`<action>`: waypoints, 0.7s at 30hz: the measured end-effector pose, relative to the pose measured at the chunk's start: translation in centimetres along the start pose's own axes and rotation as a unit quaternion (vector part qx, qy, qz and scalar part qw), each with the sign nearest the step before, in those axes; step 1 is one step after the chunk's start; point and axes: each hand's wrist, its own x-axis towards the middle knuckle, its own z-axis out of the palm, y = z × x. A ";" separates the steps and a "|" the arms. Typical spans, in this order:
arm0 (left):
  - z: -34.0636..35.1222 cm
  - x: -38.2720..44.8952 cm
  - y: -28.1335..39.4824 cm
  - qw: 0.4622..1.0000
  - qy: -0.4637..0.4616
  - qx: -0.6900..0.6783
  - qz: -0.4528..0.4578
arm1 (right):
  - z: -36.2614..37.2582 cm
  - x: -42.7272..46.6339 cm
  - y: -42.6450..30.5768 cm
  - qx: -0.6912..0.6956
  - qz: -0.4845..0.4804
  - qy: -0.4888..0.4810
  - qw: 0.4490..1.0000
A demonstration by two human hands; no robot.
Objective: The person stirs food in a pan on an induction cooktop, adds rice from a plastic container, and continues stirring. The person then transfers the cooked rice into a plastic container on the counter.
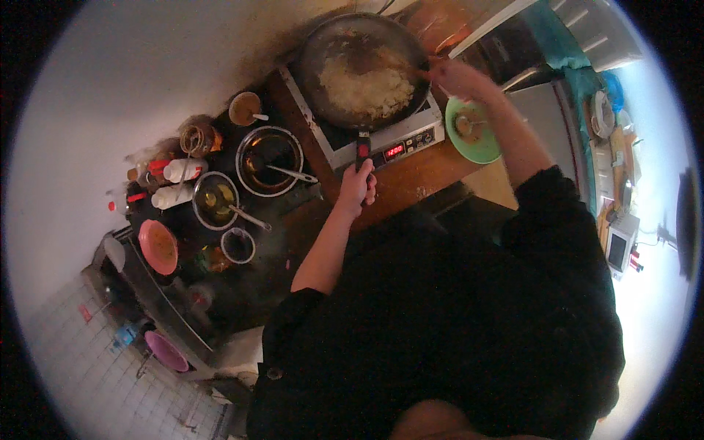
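Note:
My left hand (358, 186) is closed around the black-and-red handle of a wok (311, 104), which stands on an induction cooker (410, 137) with a lit red display. Pale, lumpy food that looks like rice (374, 91) lies in the wok. At the wok's right rim is my right hand (459, 80), blurred, with its fingers closed on a thin utensil whose tip reaches over the food; its kind is unclear. A green bowl (476, 151) with a small utensil in it stands just below my right forearm.
On the left stand a metal bowl of dark liquid (242, 146), a smaller bowl with yellowish liquid (197, 212), both with spoons, a brown jar (201, 140), white bottles (173, 196) and a pink bowl (159, 247). A wall (110, 110) runs behind them.

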 end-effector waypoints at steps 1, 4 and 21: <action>0.0 0.1 0.0 1.000 0.007 0.005 0.002 | -1.9 -0.6 0.5 -0.032 -0.010 -0.012 0.999; 0.0 0.2 -0.1 1.000 0.003 0.012 0.010 | -6.9 -1.1 1.3 -0.129 -0.009 0.058 0.990; 0.0 0.2 0.1 1.000 0.013 0.007 0.004 | -4.6 -3.4 -3.4 -0.138 0.004 0.023 0.990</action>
